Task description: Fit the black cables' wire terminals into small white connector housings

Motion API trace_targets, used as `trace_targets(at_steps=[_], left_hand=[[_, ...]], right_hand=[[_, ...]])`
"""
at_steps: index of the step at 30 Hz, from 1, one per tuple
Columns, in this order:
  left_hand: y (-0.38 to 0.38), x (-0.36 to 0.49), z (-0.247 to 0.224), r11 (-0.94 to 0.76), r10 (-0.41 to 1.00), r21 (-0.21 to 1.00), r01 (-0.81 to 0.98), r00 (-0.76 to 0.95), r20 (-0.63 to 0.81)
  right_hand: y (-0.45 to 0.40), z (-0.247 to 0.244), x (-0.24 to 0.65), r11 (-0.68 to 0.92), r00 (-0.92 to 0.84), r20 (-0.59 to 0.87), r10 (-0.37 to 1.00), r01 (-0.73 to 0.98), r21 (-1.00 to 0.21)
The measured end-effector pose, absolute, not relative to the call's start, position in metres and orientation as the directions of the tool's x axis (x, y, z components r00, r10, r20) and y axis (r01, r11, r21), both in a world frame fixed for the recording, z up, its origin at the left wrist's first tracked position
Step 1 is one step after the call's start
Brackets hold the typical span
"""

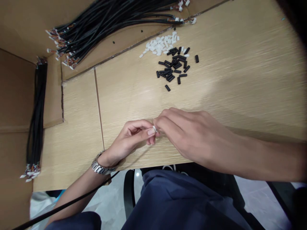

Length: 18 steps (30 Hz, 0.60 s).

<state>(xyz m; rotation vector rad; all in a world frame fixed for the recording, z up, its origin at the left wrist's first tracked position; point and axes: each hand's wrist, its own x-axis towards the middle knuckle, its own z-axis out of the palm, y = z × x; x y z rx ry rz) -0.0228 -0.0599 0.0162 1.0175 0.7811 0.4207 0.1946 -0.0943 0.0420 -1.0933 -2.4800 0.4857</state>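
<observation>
My left hand (pixel 137 135) is closed in a pinch, thumb and index finger on a small white connector (pixel 154 128). My right hand (pixel 189 132) meets it from the right, fingers bent and pressed together against the connector's far side. What lies between the right fingertips is hidden by the hand. Both hands are just above the table near its front edge. A black cable (pixel 72 203) runs from the lower left over the left forearm towards the table edge; whether it joins the connector cannot be seen.
Beyond the hands lie a pile of short black tubes (pixel 177 62) and a heap of white connectors (pixel 161 44). A large bundle of black cables (pixel 107 22) rests on cardboard (pixel 129 38) at the back. Another cable bundle (pixel 37 111) is at the left edge of the wooden table (pixel 240 80).
</observation>
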Motion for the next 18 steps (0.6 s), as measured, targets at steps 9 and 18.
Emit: trace_targets(at_steps=[9,18], left_hand=[[-0.062,-0.023,0.014,0.441,0.669,0.896,0.049,0.647,-0.365],[-0.060,-0.021,0.015,0.442,0.689,0.897,0.032,0.628,-0.362]], right_hand=[[-0.094,0.040,0.190,0.613,-0.612,0.187,0.768,0.621,-0.488],[-0.087,0.030,0.195,0.548,-0.570,0.166,0.804,0.604,-0.579]])
